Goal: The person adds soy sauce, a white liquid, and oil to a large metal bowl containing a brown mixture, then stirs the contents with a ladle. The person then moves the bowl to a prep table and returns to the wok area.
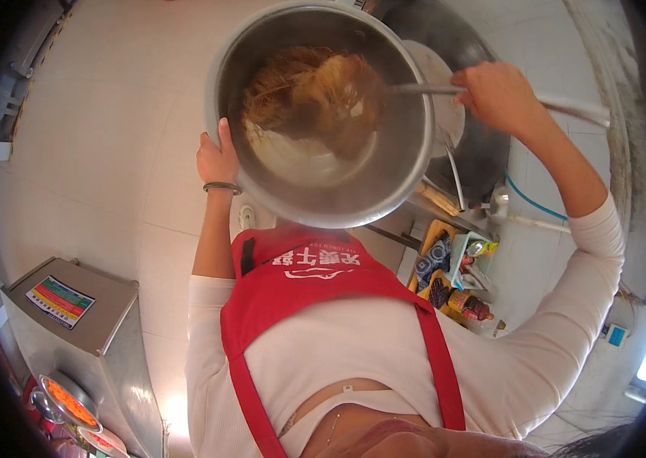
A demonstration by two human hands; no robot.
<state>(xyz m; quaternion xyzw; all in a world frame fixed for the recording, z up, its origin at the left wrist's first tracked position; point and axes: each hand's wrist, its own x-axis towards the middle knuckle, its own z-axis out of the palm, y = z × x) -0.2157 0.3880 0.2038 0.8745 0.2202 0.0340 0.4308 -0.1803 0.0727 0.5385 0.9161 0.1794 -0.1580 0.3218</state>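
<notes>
A large metal pot (400, 194) is held up before my red apron (323, 275). In it lies a tangled heap of brown and yellowish shredded or noodle-like food (311, 97), over pale, wet matter on the bottom. My left hand (217, 157) grips the pot's left rim, thumb over the edge. A dark band circles that wrist. My right hand (495, 94) is closed around the long handle (423, 89) of a cooking tool that reaches over the right rim into the pot. The tool's working end is hidden by food and steam.
Behind the pot on the right sits a big dark wok (477, 166), with a pale round object (437, 74) and a metal handle (456, 177). Below it are a light basket (472, 257) and bottles (466, 303). A steel cabinet (71, 297) stands lower left, beside a bowl of orange food (71, 403).
</notes>
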